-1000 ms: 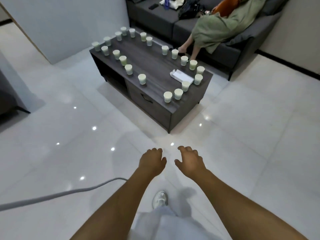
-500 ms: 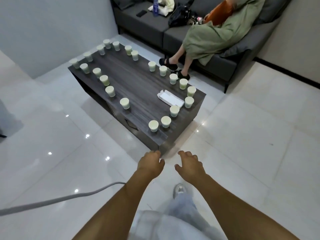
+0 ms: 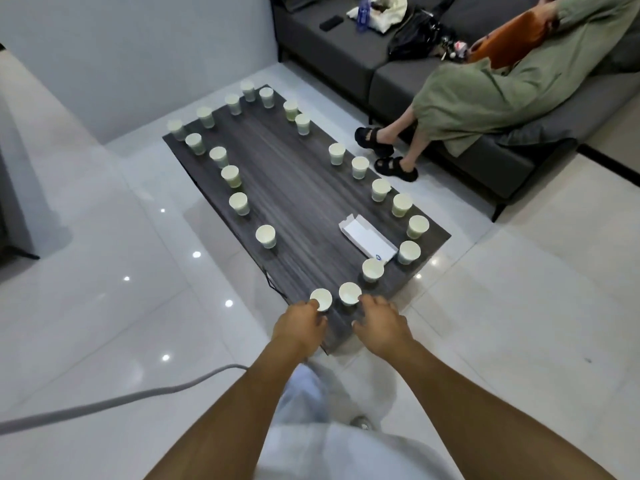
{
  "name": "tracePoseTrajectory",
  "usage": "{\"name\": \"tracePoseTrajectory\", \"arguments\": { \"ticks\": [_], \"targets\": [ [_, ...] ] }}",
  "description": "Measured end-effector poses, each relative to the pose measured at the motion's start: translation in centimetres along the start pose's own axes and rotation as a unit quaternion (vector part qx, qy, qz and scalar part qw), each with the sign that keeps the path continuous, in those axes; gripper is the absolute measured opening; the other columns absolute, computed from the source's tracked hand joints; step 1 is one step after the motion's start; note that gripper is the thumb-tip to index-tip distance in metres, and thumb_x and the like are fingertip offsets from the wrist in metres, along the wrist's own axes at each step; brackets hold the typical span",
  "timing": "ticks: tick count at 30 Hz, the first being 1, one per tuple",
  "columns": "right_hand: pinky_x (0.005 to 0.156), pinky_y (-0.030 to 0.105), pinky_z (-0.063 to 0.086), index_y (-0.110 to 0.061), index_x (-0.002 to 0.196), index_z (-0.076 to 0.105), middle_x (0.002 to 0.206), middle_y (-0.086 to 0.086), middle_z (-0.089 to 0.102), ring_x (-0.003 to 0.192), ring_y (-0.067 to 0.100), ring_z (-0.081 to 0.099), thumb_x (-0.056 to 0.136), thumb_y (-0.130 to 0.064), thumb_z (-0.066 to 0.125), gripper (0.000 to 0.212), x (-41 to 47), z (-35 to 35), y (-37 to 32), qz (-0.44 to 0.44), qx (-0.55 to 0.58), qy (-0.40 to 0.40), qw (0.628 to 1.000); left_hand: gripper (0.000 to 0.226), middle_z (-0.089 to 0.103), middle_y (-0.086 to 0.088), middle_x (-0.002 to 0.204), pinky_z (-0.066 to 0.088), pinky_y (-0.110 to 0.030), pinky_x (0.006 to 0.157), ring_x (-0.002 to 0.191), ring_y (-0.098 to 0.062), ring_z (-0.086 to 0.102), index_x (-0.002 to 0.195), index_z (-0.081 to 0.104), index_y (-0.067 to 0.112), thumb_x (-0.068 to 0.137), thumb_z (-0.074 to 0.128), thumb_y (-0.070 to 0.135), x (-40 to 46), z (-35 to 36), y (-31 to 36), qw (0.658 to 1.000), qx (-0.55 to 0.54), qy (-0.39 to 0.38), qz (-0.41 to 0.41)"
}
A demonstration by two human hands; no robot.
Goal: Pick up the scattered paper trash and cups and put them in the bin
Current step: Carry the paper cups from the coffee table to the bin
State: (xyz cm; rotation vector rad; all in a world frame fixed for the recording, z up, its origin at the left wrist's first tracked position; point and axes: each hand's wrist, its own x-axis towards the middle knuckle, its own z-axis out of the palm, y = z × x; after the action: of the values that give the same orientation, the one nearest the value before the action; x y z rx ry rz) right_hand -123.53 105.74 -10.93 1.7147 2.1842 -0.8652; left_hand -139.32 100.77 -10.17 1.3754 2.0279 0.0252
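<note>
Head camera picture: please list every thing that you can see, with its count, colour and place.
cups: 21, pale green, upright along the table's edges
paper box: 1, white, flat on the table near its right edge
table: 1, dark wood, centre
sofa: 1, dark grey, top right
seated person: 1, green dress, on the sofa
sandals: 2, black, on that person's feet
bag: 1, black, on the sofa
bottle: 1, blue, on the sofa
phone: 1, black, on the sofa
cable: 1, grey, on the white floor, left
left hand: by the nearest cup
right hand: by the next cup
</note>
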Motion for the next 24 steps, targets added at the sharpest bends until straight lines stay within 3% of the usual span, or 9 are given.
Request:
{"name": "tracePoseTrajectory", "arguments": {
  "ticks": [5,9,13,18,24],
  "targets": [
    [0.097,0.043,0.040,-0.019,0.133,0.041,0.133,0.008,0.045,0.122,0.032,0.041,0.093,-0.033,0.051,0.044,6.4,-1.9,-3.2,0.020,0.021,0.001,1.000,0.031,0.060,-0.013,0.115,0.049,-0.042,0.091,0.103,-0.030,0.057,0.113,0.056,0.007,0.094,0.047,0.030,6.8,-4.1,-1.3,0.999,0.004,-0.028,0.023],
    [0.099,0.044,0.042,-0.019,0.138,0.037,0.136,0.009,0.044,0.123,0.031,0.041,0.095,-0.035,0.051,0.048,11.1,-3.7,-5.7,0.048,0.046,0.010,0.998,0.031,0.058,-0.010,0.117,0.049,-0.039,0.091,0.103,-0.027,0.057,0.114,0.056,0.009,0.094,0.047,0.031,12.0,-7.5,-2.0,0.998,0.020,-0.046,0.037],
    [0.099,0.043,0.041,-0.019,0.140,0.036,0.139,0.008,0.043,0.127,0.031,0.039,0.095,-0.034,0.051,0.049,14.7,-5.7,-6.8,0.067,0.067,0.013,0.995,0.020,0.057,-0.010,0.108,0.050,-0.040,0.084,0.093,-0.024,0.055,0.095,0.049,0.011,0.095,0.045,0.031,16.8,-9.9,-1.4,0.995,0.050,-0.064,0.060],
    [0.097,0.043,0.043,-0.018,0.135,0.039,0.134,0.008,0.046,0.122,0.030,0.043,0.095,-0.035,0.050,0.045,18.5,-8.0,-5.2,0.079,0.055,0.017,0.995,0.032,0.057,-0.009,0.117,0.050,-0.041,0.089,0.102,-0.027,0.058,0.117,0.053,0.010,0.094,0.044,0.031,21.5,-10.8,0.9,0.995,0.031,-0.073,0.062],
    [0.097,0.044,0.042,-0.019,0.137,0.037,0.135,0.010,0.045,0.123,0.034,0.042,0.094,-0.033,0.051,0.047,25.6,-11.6,0.2,0.057,0.036,-0.010,0.998,0.031,0.057,-0.011,0.112,0.049,-0.044,0.088,0.101,-0.029,0.056,0.110,0.055,0.008,0.095,0.044,0.033,27.8,-9.5,5.9,0.997,0.005,-0.074,0.031]
  ]
}}
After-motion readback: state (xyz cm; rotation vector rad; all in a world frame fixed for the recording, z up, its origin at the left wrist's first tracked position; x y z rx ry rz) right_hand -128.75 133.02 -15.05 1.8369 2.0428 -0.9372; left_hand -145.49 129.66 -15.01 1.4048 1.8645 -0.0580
